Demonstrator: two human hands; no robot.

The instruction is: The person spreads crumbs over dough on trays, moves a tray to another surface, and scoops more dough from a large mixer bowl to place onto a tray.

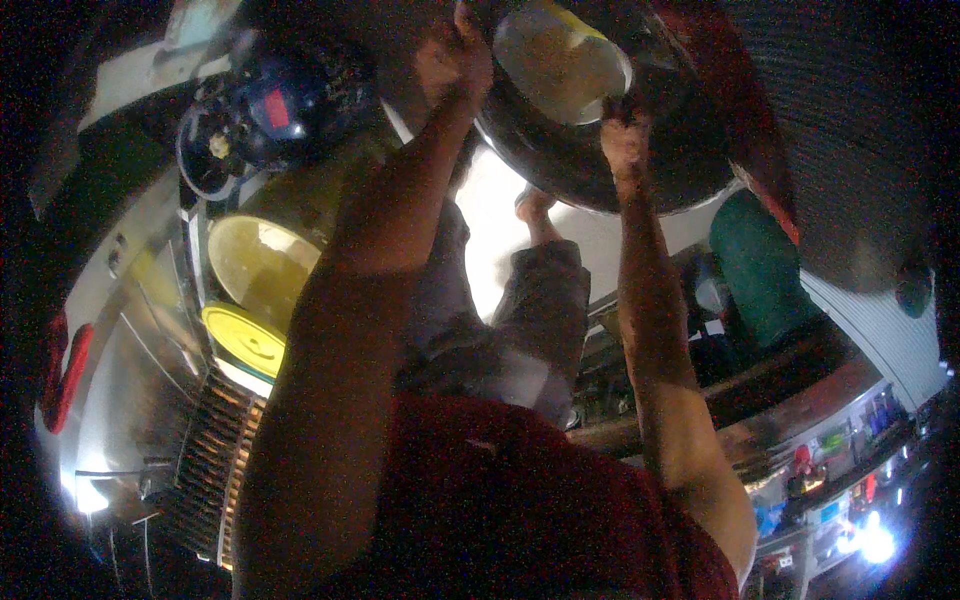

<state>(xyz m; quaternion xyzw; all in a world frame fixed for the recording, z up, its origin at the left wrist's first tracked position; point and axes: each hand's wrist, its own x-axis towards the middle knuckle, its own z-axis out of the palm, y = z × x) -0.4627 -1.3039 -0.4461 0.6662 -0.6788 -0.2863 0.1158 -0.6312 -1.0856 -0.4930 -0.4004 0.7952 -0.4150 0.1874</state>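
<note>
My right hand (626, 140) is closed at the near edge of a pale, round bowl (555, 65) with a patch of yellow on its far side. The bowl is tilted over a wide, dark, round tub (570, 165). Dim light hides exactly how my fingers meet the bowl's edge. Reaching forward on the tub's left side, my left hand (455, 62) has a finger or thumb stretched out. I see nothing in that hand, though its other fingers are dim and blurred.
A dark blue rounded container (290, 115) stands at far left. Nearer are a yellowish basin (258, 262), a yellow lid (243, 338) and a slatted rack (215, 465). On the right are a green rounded object (755, 265), corrugated sheeting (870, 310) and cluttered shelves. My bare foot (535, 203) is below the tub.
</note>
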